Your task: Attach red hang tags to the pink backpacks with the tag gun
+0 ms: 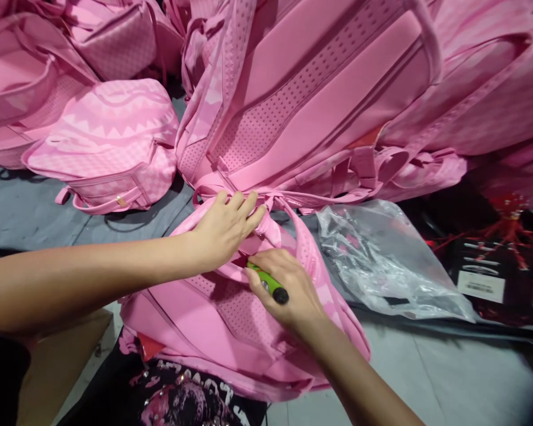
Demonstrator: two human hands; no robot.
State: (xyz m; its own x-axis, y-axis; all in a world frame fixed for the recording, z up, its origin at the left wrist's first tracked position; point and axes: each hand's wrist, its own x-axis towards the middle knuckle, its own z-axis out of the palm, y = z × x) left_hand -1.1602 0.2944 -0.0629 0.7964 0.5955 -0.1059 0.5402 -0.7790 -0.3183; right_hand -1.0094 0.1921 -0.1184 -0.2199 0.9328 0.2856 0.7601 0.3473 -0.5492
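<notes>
A pink backpack (pixel 231 307) lies in front of me with its padded, perforated back panel upward. My left hand (pixel 226 228) rests on its upper end by the straps, fingers stretched and slightly apart; the thumb is hidden. Closed in my right hand (pixel 286 281) is a green-handled tool (pixel 267 281) with a black end, held against the backpack just below my left hand. The tool's working end is out of sight, so its exact kind cannot be told. A loose pink shoulder strap (pixel 299 231) curves up beside my right hand.
A large pink backpack (pixel 302 100) leans right behind the work. Left of it lies a smaller pink bag (pixel 115 142), with more pink bags behind. A clear plastic bag (pixel 386 254) lies at right, near black tags with red strings (pixel 484 272). The grey table edge (pixel 426 325) runs below.
</notes>
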